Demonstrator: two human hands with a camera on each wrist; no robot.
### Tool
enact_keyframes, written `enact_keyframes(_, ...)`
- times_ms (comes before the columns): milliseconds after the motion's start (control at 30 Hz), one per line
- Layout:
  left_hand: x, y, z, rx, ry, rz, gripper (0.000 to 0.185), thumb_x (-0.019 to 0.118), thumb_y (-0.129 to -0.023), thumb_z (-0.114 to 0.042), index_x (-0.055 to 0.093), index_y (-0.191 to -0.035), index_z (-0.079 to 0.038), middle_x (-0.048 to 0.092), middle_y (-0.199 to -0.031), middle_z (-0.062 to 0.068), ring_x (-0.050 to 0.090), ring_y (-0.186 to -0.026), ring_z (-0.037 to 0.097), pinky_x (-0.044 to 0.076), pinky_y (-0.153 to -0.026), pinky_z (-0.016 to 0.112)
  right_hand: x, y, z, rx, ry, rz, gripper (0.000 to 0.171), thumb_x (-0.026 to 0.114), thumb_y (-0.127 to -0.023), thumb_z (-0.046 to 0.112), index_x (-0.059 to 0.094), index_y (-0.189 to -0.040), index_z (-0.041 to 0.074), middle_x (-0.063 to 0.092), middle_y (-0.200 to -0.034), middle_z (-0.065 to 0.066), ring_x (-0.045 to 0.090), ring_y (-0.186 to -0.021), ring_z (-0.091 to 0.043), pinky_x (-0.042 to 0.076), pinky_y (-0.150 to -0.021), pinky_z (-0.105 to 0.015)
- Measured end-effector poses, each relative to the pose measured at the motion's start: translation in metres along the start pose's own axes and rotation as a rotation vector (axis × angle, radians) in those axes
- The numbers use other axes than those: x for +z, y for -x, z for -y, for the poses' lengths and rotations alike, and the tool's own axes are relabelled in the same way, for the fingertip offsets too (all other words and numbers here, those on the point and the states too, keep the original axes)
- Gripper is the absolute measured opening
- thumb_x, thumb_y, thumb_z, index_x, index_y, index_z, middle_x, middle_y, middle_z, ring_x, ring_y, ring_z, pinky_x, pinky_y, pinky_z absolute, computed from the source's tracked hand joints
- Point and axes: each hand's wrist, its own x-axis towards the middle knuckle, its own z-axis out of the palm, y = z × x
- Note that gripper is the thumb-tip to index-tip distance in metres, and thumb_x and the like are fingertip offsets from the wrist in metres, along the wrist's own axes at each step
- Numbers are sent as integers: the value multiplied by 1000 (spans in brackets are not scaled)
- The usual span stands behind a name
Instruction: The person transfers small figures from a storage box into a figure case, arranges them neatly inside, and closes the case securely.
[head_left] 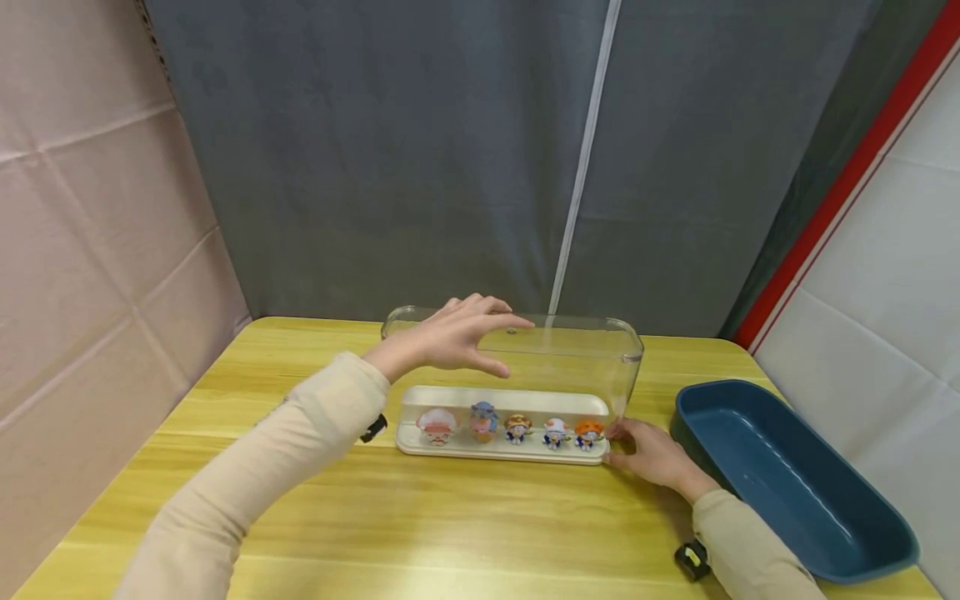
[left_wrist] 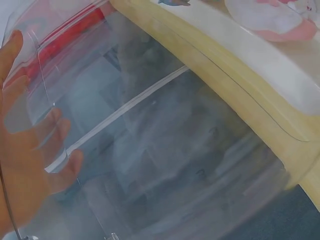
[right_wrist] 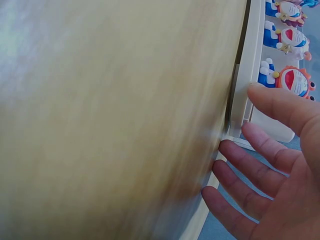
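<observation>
My left hand (head_left: 468,340) grips the top of a clear plastic cover (head_left: 577,358), thumb in front and fingers over it. The cover is raised and tilted back behind a cream base (head_left: 450,400). Several small cartoon figurines (head_left: 516,427) stand in a row on that base. My right hand (head_left: 645,454) rests on the table with relaxed fingers touching the base's right end. In the left wrist view the hand (left_wrist: 35,155) shows through the clear cover (left_wrist: 175,150). The right wrist view has straight fingers (right_wrist: 260,170) against the base's edge (right_wrist: 247,75), beside a figurine (right_wrist: 292,80).
A dark blue oblong tray (head_left: 787,479) lies on the right side of the wooden table (head_left: 300,517), close to my right forearm. Grey curtain hangs behind the table, and padded wall panels stand on the left.
</observation>
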Motion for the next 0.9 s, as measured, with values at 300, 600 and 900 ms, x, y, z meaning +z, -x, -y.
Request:
enact_keyframes(300,5,-1,2,-19,-6,7,66,60,-75,-54,40,-132,-29,39,-127,1,35,-106,15,31,-79,32,0,0,0,0,2,0,26,71,-73,24,58,-92,12,58,-90,0,54,-85,-21,45,-73,-40)
enact_keyframes(600,11,-1,3,-11,-1,2,65,62,-74,-51,42,-131,-27,41,-126,2,35,-105,15,31,-78,33,0,1,0,-5,6,-1,25,71,-72,24,58,-90,12,58,-90,0,54,-85,-21,44,-73,-40)
enact_keyframes(900,18,-2,6,-5,15,-1,64,66,-74,-45,42,-131,-26,41,-126,3,35,-105,16,31,-79,34,0,0,0,-26,-5,-12,24,71,-72,22,57,-89,13,58,-86,1,54,-82,-19,45,-71,-38)
